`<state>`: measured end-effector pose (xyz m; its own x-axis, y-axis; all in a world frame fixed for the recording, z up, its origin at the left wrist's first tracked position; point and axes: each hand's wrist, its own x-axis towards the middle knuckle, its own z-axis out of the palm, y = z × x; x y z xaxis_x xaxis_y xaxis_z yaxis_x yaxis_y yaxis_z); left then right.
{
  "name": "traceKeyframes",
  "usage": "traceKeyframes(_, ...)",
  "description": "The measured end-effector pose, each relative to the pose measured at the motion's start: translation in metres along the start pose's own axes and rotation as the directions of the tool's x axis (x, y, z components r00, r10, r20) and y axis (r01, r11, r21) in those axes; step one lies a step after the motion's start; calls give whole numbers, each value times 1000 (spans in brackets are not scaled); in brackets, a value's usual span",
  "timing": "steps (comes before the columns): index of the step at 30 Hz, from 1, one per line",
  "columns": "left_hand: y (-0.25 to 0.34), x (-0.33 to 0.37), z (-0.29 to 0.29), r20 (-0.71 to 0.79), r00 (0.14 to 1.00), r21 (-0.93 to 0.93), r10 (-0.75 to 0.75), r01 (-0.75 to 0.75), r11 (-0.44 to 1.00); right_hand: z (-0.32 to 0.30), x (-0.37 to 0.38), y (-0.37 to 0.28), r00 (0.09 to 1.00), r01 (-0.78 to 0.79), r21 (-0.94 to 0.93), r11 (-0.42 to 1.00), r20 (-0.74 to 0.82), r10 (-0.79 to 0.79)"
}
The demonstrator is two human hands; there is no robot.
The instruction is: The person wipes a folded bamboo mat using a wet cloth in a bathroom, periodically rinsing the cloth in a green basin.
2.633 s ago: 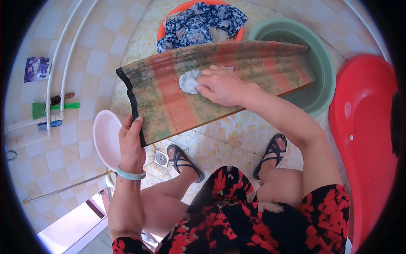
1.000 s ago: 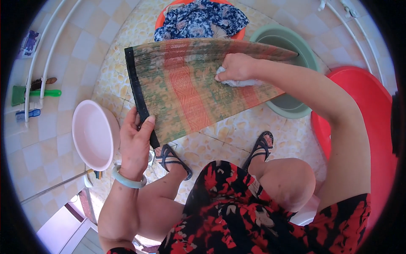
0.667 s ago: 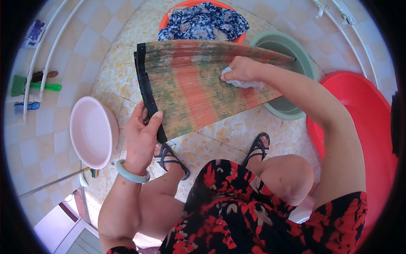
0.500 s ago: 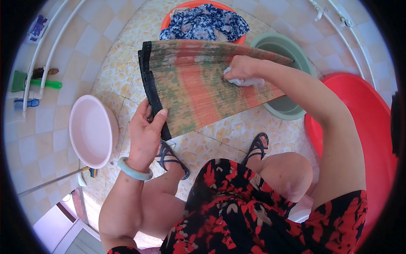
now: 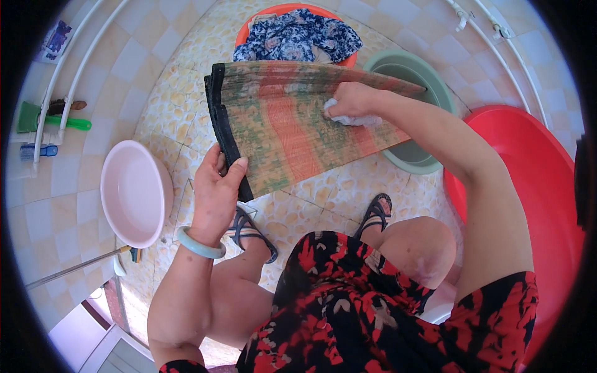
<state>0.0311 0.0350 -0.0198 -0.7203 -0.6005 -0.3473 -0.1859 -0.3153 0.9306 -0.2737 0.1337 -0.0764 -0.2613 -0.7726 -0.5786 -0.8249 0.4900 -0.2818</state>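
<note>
A folded mat point(image 5: 292, 137), striped orange and green with a black bound edge, slants across the space before me. My left hand point(image 5: 219, 177) grips its black edge at the lower left corner, thumb on top and fingers behind. On the mat's upper face, my right hand point(image 5: 353, 99) is closed around a wet white cloth point(image 5: 354, 120) and presses it to the surface. The mat's far right end reaches over a grey-green basin point(image 5: 429, 163), whose inside is partly hidden by mat and forearm.
Beyond the mat stands an orange basin point(image 5: 245, 31) holding blue-and-white patterned fabric point(image 5: 298, 37). A pale pink basin point(image 5: 134, 193) leans at the left wall. At the right lies a big red tub point(image 5: 528, 168). Brushes point(image 5: 38, 151) hang by white pipes point(image 5: 78, 68) on the left.
My right hand and the cloth have slid slightly left over the mat. My left hand keeps its hold on the black edge.
</note>
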Motion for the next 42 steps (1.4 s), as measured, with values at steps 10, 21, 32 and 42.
traceKeyframes(10, -1, 0, 1, -31, 999, -23, 8, -8, 1000, -3, -1, -17, 1000, 19, 93, 995, -17, -17)
traceKeyframes(21, -2, 2, -1, -37, 999, -14, 9, -9, 1000, -6, -6, -19, 999, 22, 42, 999, -27, -21)
traceKeyframes(32, -1, 2, -1, -13, 1000, -9, -15, 15, 1000, -3, -2, -10, 997, -73, -4, 997, -12, 73)
traceKeyframes(42, -2, 3, -1, -38, 999, -21, 1, -2, 1000, 6, 4, 8, 990, -127, 39, 991, -48, 129)
